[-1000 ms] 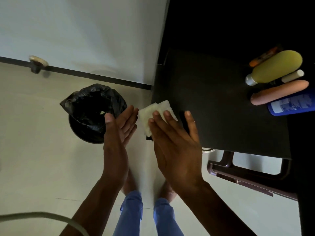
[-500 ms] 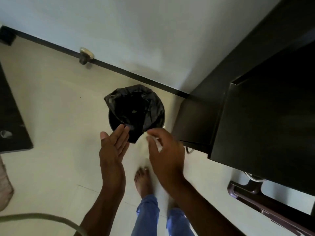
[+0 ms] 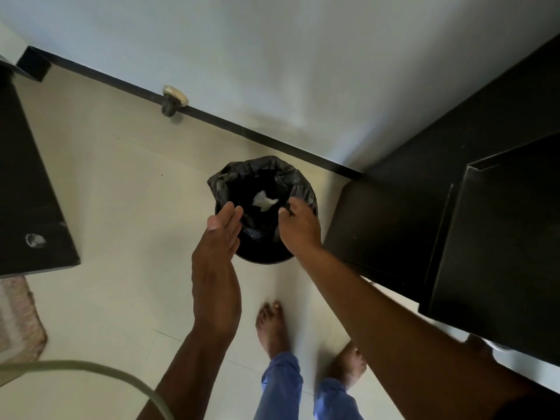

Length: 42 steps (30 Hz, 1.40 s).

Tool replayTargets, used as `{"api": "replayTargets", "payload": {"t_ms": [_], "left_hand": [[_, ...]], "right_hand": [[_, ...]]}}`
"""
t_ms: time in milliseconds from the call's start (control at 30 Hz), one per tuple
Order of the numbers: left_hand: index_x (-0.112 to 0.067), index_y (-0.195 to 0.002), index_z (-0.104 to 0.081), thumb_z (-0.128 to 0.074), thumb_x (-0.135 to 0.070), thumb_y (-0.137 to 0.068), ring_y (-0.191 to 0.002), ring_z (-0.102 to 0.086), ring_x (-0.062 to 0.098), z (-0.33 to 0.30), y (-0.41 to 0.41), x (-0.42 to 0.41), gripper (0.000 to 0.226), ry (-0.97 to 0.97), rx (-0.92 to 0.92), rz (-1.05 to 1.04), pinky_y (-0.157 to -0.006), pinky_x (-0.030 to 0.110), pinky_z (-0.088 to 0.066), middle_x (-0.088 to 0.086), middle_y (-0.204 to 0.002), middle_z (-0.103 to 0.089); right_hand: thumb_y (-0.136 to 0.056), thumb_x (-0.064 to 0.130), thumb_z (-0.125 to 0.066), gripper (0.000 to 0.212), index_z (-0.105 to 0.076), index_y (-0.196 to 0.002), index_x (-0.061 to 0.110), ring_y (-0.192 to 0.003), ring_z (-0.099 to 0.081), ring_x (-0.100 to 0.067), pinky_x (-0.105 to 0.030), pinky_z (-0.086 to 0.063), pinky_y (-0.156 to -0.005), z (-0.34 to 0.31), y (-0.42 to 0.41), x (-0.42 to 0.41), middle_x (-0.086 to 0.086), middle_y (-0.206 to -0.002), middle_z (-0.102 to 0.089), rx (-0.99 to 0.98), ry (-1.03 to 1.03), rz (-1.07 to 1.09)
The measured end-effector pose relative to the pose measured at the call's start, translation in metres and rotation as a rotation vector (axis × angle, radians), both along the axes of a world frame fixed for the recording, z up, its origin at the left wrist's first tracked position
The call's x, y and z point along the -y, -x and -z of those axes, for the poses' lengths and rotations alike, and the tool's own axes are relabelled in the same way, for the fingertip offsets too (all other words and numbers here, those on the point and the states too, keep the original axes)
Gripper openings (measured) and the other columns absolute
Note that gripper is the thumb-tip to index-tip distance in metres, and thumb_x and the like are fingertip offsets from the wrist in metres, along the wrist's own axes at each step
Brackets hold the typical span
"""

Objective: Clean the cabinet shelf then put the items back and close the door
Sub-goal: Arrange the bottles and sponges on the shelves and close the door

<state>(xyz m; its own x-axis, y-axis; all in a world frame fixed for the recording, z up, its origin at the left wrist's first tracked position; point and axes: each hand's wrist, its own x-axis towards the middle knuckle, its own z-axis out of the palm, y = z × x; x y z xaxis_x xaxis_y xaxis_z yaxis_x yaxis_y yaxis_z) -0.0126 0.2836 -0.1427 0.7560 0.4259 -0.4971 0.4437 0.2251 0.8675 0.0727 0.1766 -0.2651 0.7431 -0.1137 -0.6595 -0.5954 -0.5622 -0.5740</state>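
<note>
On the pale floor by the wall, a round bin (image 3: 260, 256) lined with a black bag (image 3: 304, 192) holds one crumpled white wipe (image 3: 264, 201), lying loose inside with no clear long axis. A person's left hand (image 3: 219, 234) hovers flat at the near rim, fingers straight and together, holding nothing. Their right hand (image 3: 300, 225) hangs over the right rim, fingers curled downward, empty. Beside it stands the dark cabinet (image 3: 500, 237).

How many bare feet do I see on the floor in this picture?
2. One foot is on the pale floor below the bin; the other foot is to its right, partly under the right forearm.
</note>
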Motion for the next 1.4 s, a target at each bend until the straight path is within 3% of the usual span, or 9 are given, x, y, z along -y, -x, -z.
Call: {"api": "replayTargets", "payload": {"t_ms": [233,367,433,533,633,967,1167,1333,1400], "left_hand": [[-0.035,-0.147,-0.056,-0.043,-0.052,-0.100,-0.135,-0.056,0.000,-0.016,-0.005,0.049,0.052,-0.183,0.096,0.306,-0.111,0.035,-0.053,-0.014,-0.145,-0.062],[-0.036,-0.146,-0.057,-0.051,-0.049,-0.098,-0.135,-0.054,-0.003,-0.038,-0.004,0.088,0.049,-0.290,0.159,0.502,-0.110,0.036,-0.053,-0.018,-0.144,-0.061],[-0.032,-0.143,-0.060,-0.052,-0.036,-0.100,-0.138,-0.051,-0.003,-0.051,-0.003,0.111,0.044,-0.335,0.229,0.553,-0.114,0.039,-0.049,-0.018,-0.145,-0.061],[-0.029,-0.142,-0.061,-0.053,-0.032,-0.102,-0.140,-0.049,-0.005,-0.067,-0.001,0.147,0.041,-0.414,0.319,0.648,-0.117,0.027,-0.043,-0.018,-0.146,-0.059],[-0.032,-0.143,-0.059,-0.053,-0.033,-0.102,-0.138,-0.047,-0.010,-0.079,0.002,0.186,0.042,-0.523,0.365,0.756,-0.114,0.012,-0.036,-0.019,-0.147,-0.057],[-0.026,-0.139,-0.064,-0.054,-0.032,-0.097,-0.132,-0.056,0.007,-0.083,0.013,0.285,0.043,-0.669,0.432,1.038,-0.110,0.028,-0.045,-0.011,-0.144,-0.062],[-0.021,-0.130,-0.071,-0.060,-0.026,-0.094,-0.117,-0.069,0.018,-0.082,0.011,0.327,0.038,-0.792,0.485,0.997,-0.101,0.042,-0.055,-0.002,-0.131,-0.073],[-0.019,-0.136,-0.066,-0.073,-0.027,-0.094,-0.120,-0.067,0.022,-0.088,0.005,0.356,0.043,-0.767,0.464,0.941,-0.102,0.036,-0.052,0.003,-0.132,-0.071],[-0.019,-0.138,-0.064,-0.076,-0.033,-0.093,-0.122,-0.067,0.021,-0.089,0.000,0.371,0.049,-0.748,0.457,0.928,-0.102,0.039,-0.055,0.002,-0.134,-0.070]], "right_hand": [[-0.103,0.020,-0.064,0.032,-0.064,-0.136,0.020,-0.124,-0.063,-0.006,-0.028,-0.054,-0.104,-0.091,0.100,0.044,0.006,-0.133,-0.069,0.310,-0.198,-0.035],[-0.100,0.025,-0.062,0.023,-0.066,-0.122,0.027,-0.110,-0.055,0.021,-0.004,-0.044,-0.096,-0.153,0.125,0.086,0.017,-0.115,-0.071,0.673,-0.067,-0.018],[-0.101,0.025,-0.057,0.024,-0.066,-0.123,0.029,-0.112,-0.059,0.013,-0.011,-0.048,-0.097,-0.177,0.128,0.119,0.015,-0.119,-0.069,0.743,0.030,-0.047],[-0.102,0.029,-0.053,0.030,-0.069,-0.127,0.027,-0.117,-0.066,-0.006,-0.037,-0.056,-0.098,-0.198,0.130,0.174,0.011,-0.128,-0.069,0.745,0.161,-0.065],[-0.100,0.027,-0.054,0.033,-0.073,-0.126,0.020,-0.118,-0.065,-0.016,-0.041,-0.053,-0.102,-0.201,0.127,0.230,0.003,-0.131,-0.069,0.763,0.399,-0.094],[-0.089,0.016,-0.066,0.031,-0.077,-0.118,0.017,-0.115,-0.064,-0.030,-0.045,-0.055,-0.096,-0.183,0.162,0.350,-0.005,-0.132,-0.068,0.715,0.713,-0.060],[-0.095,0.027,-0.057,0.031,-0.079,-0.116,0.019,-0.118,-0.064,-0.022,-0.038,-0.054,-0.102,-0.179,0.173,0.370,0.002,-0.131,-0.071,0.724,0.588,0.008],[-0.094,0.045,-0.063,0.024,-0.078,-0.101,0.026,-0.092,-0.068,-0.009,-0.038,-0.062,-0.086,-0.194,0.171,0.387,0.008,-0.103,-0.073,0.565,0.408,0.553],[-0.091,0.041,-0.075,0.029,-0.071,-0.114,0.025,-0.088,-0.068,-0.007,-0.038,-0.064,-0.082,-0.202,0.165,0.396,0.008,-0.108,-0.071,0.556,0.366,0.700]]}}
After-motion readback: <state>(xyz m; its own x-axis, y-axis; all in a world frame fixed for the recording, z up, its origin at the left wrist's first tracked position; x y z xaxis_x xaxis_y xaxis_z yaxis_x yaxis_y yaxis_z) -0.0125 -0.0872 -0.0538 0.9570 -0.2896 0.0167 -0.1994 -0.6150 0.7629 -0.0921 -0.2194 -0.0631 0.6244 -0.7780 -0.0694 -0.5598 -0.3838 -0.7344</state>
